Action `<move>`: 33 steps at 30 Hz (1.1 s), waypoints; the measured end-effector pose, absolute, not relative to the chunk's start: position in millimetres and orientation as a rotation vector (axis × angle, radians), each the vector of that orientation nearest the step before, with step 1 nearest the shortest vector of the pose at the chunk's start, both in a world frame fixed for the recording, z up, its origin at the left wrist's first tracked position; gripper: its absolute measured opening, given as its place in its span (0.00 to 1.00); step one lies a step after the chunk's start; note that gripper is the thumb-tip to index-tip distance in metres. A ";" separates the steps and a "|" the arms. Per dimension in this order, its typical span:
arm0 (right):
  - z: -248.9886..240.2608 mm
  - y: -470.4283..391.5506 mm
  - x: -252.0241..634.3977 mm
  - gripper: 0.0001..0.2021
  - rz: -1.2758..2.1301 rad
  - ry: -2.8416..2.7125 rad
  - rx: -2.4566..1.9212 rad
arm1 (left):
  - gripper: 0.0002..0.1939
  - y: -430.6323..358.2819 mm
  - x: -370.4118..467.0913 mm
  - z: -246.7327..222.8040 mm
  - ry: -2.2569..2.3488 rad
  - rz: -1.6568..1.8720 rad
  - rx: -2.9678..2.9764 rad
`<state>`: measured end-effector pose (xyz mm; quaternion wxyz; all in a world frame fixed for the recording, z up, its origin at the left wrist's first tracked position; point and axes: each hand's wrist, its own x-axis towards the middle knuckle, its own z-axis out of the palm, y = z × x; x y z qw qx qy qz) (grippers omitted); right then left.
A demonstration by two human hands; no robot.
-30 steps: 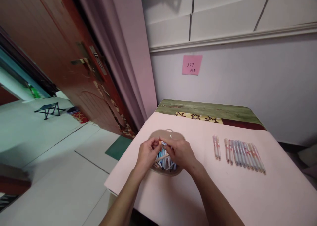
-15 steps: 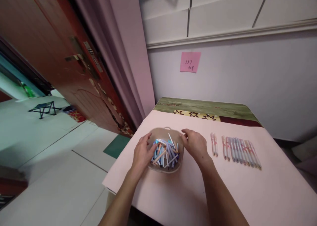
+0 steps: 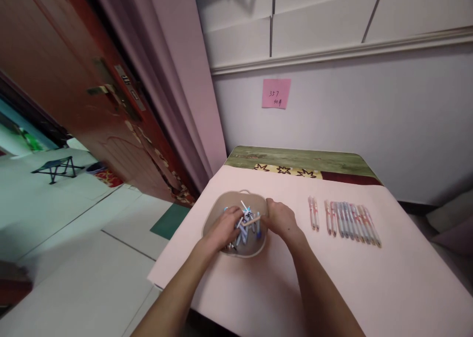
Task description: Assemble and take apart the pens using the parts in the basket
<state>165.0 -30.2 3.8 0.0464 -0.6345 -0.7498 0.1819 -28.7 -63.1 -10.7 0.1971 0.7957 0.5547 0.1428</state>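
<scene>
A beige plastic basket [image 3: 216, 214] with rounded corners stands on the table, holding a jumble of slim pens [image 3: 244, 234] in blue, white and purple. My left hand [image 3: 224, 228] reaches into it, fingers curled down over the pens, its fingertips partly hidden among them. At the basket's right rim is my right hand [image 3: 280, 219], closed with the thumb side along the edge. One peach-coloured pen [image 3: 252, 221] lies slanted across the pile, its upper end close to my right fingertips. Whether those fingers touch it, I cannot tell.
Right of the basket, several clear-barrelled pens [image 3: 354, 223] lie side by side in a row, with two more [image 3: 314, 213] slightly apart. The table has a pale pink cover [image 3: 399, 287]. A pink note [image 3: 276, 93] is on the wall; a wooden door [image 3: 121, 130] stands left.
My left hand has moved from the basket's left edge down onto the pens, which have shifted about. My right hand has closed at the right rim. The view has turned slightly.
</scene>
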 end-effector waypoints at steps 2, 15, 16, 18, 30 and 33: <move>3.3 -29.5 166.7 0.15 0.559 -2.281 -1.933 | 0.12 -61.7 -37.6 -5.2 1.645 0.443 2.158; -5.8 -25.2 167.8 0.13 0.706 -2.170 -1.870 | 0.32 -56.4 -30.0 -15.5 1.710 0.368 2.170; -7.1 -24.7 167.9 0.13 0.715 -2.163 -1.858 | 0.30 -57.5 -26.7 -17.9 1.637 0.307 2.198; -9.1 -23.9 168.2 0.15 0.738 -2.143 -1.829 | 0.21 -60.6 -22.6 -19.3 1.457 0.244 2.246; -37.5 -84.8 172.7 0.26 1.691 -1.483 -1.401 | 0.24 -84.2 -89.3 -7.8 2.109 0.873 1.815; -46.5 -102.5 166.3 0.20 1.806 -1.340 -1.323 | 0.20 -95.0 -92.0 -25.4 2.022 0.907 1.320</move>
